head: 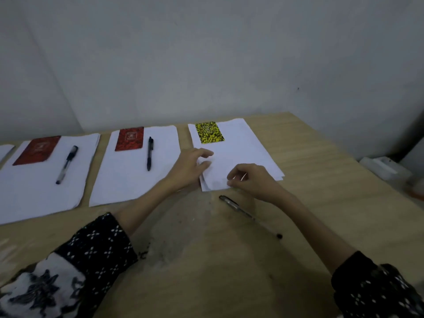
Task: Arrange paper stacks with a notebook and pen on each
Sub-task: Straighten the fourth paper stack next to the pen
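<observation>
Three white paper stacks lie in a row on the wooden table. The left stack carries a red notebook and a black pen. On the middle stack sit another red notebook and a black pen. The right stack holds a yellow-black notebook at its far left corner. My left hand grips this stack's near left edge. My right hand pinches its near edge. A loose pen lies on the bare table just in front of the right stack.
The edge of a further paper sheet shows at the far left. A white object rests at the table's right edge. A grey wall runs behind the table. Dark stains mark the wood near me.
</observation>
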